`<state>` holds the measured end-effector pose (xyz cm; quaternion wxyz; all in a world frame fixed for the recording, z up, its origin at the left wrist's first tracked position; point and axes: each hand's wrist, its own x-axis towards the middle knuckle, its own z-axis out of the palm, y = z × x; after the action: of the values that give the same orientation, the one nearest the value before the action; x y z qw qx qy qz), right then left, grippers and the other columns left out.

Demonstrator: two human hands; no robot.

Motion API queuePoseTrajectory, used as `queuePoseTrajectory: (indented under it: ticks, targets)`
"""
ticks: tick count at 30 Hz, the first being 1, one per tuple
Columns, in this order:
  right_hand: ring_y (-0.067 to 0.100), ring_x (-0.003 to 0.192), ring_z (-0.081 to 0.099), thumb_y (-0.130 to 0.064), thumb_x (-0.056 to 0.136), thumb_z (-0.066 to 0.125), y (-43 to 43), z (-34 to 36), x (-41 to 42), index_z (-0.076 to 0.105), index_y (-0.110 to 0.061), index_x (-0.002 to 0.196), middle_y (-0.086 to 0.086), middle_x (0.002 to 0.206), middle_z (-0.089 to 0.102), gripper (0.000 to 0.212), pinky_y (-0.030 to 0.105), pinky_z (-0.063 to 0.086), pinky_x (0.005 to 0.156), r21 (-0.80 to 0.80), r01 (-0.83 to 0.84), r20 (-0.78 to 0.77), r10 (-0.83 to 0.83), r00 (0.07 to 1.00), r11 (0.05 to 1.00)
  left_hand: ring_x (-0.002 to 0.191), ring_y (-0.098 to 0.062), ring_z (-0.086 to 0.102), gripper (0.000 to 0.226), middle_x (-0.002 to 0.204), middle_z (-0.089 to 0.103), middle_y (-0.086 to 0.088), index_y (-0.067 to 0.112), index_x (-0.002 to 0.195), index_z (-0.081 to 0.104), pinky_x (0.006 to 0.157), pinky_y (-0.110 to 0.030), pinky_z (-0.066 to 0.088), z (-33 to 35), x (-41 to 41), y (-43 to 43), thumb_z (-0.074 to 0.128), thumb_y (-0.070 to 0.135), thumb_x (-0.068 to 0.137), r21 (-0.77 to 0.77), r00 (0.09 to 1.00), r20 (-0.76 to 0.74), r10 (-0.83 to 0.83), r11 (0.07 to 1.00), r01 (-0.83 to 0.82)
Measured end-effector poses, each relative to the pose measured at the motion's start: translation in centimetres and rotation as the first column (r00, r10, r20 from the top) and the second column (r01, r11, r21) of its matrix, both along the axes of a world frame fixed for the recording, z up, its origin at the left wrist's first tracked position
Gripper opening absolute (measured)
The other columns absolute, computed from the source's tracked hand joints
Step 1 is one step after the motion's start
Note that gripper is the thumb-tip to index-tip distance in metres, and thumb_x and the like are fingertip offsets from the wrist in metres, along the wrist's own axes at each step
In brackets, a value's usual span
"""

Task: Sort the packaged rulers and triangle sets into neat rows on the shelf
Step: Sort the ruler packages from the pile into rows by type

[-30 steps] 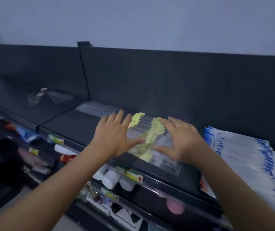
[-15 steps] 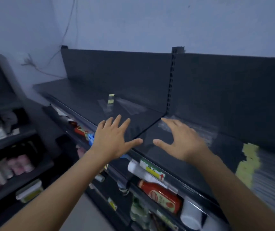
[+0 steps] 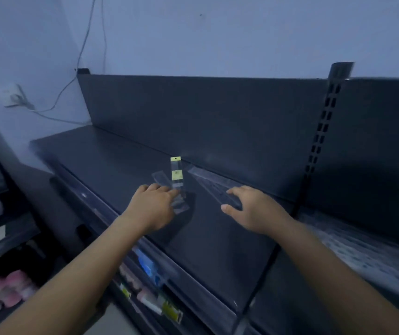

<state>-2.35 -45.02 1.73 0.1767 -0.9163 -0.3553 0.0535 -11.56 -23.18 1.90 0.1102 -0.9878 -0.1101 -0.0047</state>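
From the head camera, a dark metal shelf [image 3: 111,163] runs from near right to far left against a dark back panel [image 3: 205,117], with a slotted upright post [image 3: 321,131] at the right.

A small cluster of clear packaged rulers lies on the shelf close to the back panel. The short ruler packs [image 3: 177,176] with yellow header cards point away from the viewer, and one more clear pack [image 3: 160,180] is angled just left of them. A long ruler pack [image 3: 214,182] lies slanted to their right, its far end near the panel.

The left hand [image 3: 153,207] is palm down, its fingers [image 3: 168,191] laid forward on the near ends of the short packs, spread and not wrapped round them. The right hand [image 3: 254,210] is also palm down, fingers apart and touching the near end of the long pack, thumb stretched out to the left.

Past the post, on the right section, lies a blurred row of packaged sets [image 3: 362,252]. Below the shelf edge are a blue packet [image 3: 147,263] and yellow price tags [image 3: 172,310]. Pink items [image 3: 7,288] sit on a lower left rack. A cable [image 3: 82,56] hangs on the wall.
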Motion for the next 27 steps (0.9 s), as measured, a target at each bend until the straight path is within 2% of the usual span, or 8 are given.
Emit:
queuePoseTrajectory:
  ticks: [6, 9, 12, 14, 17, 21, 24, 27]
  targets:
    - [0.025, 0.107, 0.054, -0.037, 0.098, 0.042, 7.2, -1.4, 5.3, 0.055, -0.01, 0.119, 0.007, 0.122, 0.056, 0.037, 0.038, 0.046, 0.089, -0.056, 0.136, 0.061, -0.133, 0.989, 0.989, 0.13, -0.024, 0.042, 0.061, 0.14, 0.049, -0.002, 0.027, 0.144, 0.035, 0.105, -0.038, 0.03, -0.9, 7.5, 9.4, 0.048, 0.015, 0.086, -0.137, 0.983, -0.143, -0.115, 0.986, 0.096]
    - [0.027, 0.111, 0.051, -0.034, 0.101, 0.036, 10.3, -2.6, 7.5, 0.05, -0.01, 0.125, 0.008, 0.127, 0.052, 0.037, 0.039, 0.043, 0.093, -0.122, 0.241, 0.086, -0.232, 0.969, 0.963, 0.119, -0.019, 0.052, 0.048, 0.124, 0.06, 0.006, 0.028, 0.126, 0.053, 0.101, -0.037, 0.038, -1.4, 11.8, 13.1, 0.061, 0.019, 0.08, -0.298, 0.941, -0.177, -0.29, 0.927, 0.23]
    - [0.027, 0.116, 0.048, -0.031, 0.102, 0.03, 12.1, -3.6, 9.0, 0.047, -0.011, 0.129, 0.008, 0.132, 0.049, 0.037, 0.039, 0.038, 0.096, -0.207, 0.391, 0.154, -0.365, 0.918, 0.897, 0.091, 0.003, 0.054, 0.041, 0.101, 0.056, 0.023, 0.033, 0.111, 0.06, 0.085, -0.025, 0.041, -1.5, 15.2, 15.5, 0.076, 0.025, 0.074, -0.475, 0.862, -0.196, -0.467, 0.815, 0.333]
    - [0.027, 0.118, 0.047, -0.029, 0.102, 0.028, 12.9, -4.0, 9.6, 0.047, -0.012, 0.127, 0.008, 0.132, 0.049, 0.036, 0.038, 0.033, 0.096, -0.265, 0.453, 0.178, -0.419, 0.89, 0.851, 0.093, 0.002, 0.052, 0.039, 0.103, 0.054, 0.022, 0.033, 0.105, 0.061, 0.084, -0.023, 0.042, -1.3, 16.8, 16.1, 0.081, 0.027, 0.072, -0.55, 0.785, -0.232, -0.575, 0.743, 0.381]
    - [0.027, 0.118, 0.047, -0.029, 0.103, 0.028, 13.5, -4.3, 10.0, 0.049, -0.012, 0.124, 0.009, 0.13, 0.05, 0.035, 0.035, 0.029, 0.098, -0.28, 0.488, 0.168, -0.458, 0.873, 0.827, 0.105, -0.007, 0.05, 0.035, 0.107, 0.057, 0.014, 0.036, 0.096, 0.06, 0.092, -0.031, 0.046, -1.1, 18.5, 16.3, 0.083, 0.031, 0.07, -0.575, 0.688, -0.303, -0.659, 0.702, 0.42]
    - [0.024, 0.125, 0.042, -0.034, 0.101, 0.033, 13.3, -4.1, 9.9, 0.051, -0.016, 0.129, 0.005, 0.137, 0.046, 0.038, 0.031, 0.021, 0.103, -0.247, 0.488, 0.189, -0.453, 0.871, 0.837, 0.106, -0.011, 0.044, 0.032, 0.105, 0.056, 0.013, 0.035, 0.088, 0.057, 0.088, -0.031, 0.043, -1.1, 19.5, 16.3, 0.083, 0.036, 0.069, -0.533, 0.609, -0.362, -0.706, 0.693, 0.486]
    - [0.023, 0.129, 0.039, -0.036, 0.099, 0.04, 12.8, -4.2, 9.3, 0.056, -0.018, 0.124, 0.002, 0.143, 0.042, 0.035, 0.029, 0.022, 0.104, -0.227, 0.478, 0.214, -0.435, 0.875, 0.848, 0.094, -0.016, 0.055, 0.034, 0.095, 0.057, 0.01, 0.029, 0.084, 0.053, 0.08, -0.035, 0.047, -0.9, 19.7, 16.1, 0.084, 0.03, 0.068, -0.557, 0.579, -0.41, -0.704, 0.697, 0.452]
    - [0.024, 0.112, 0.049, -0.034, 0.094, 0.051, 12.6, -4.1, 8.4, 0.058, -0.016, 0.111, 0.001, 0.122, 0.052, 0.025, 0.028, 0.034, 0.095, -0.128, 0.486, 0.18, -0.462, 0.868, 0.864, 0.082, -0.014, 0.06, 0.033, 0.085, 0.06, 0.01, 0.028, 0.085, 0.051, 0.071, -0.033, 0.048, -0.8, 19.8, 15.7, 0.082, 0.023, 0.072, -0.584, 0.521, -0.464, -0.716, 0.69, 0.428]
